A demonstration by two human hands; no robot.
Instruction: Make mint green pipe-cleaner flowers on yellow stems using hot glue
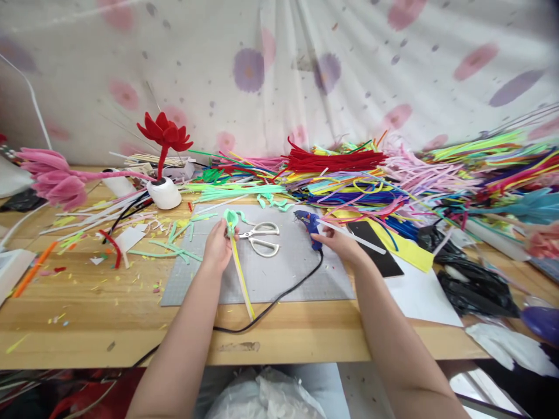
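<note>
My left hand (pixel 218 245) is closed around a pipe-cleaner flower (pixel 230 220), pinching it just below its mint-green curled petals. Its yellow and whitish stem (pixel 243 280) slants down toward the table's front edge. To the right, my right hand (pixel 343 243) has its fingertips on the handle of a blue glue gun (pixel 309 224). A translucent glue stick (pixel 364 237) juts from the back of the gun, and a black cord runs from its handle. Between my hands lie scissors (pixel 265 228) with pale handles, their blades partly hidden by my left hand.
A grey cutting mat (pixel 279 285) lies beneath the work. Green pipe-cleaner pieces (pixel 174 250) are at left, near a red flower (pixel 165 131) in a white pot (pixel 165 194). Colourful pipe-cleaner bundles (pixel 336 160) line the back. A black board (pixel 375 250) and black plastic (pixel 476 288) are at right.
</note>
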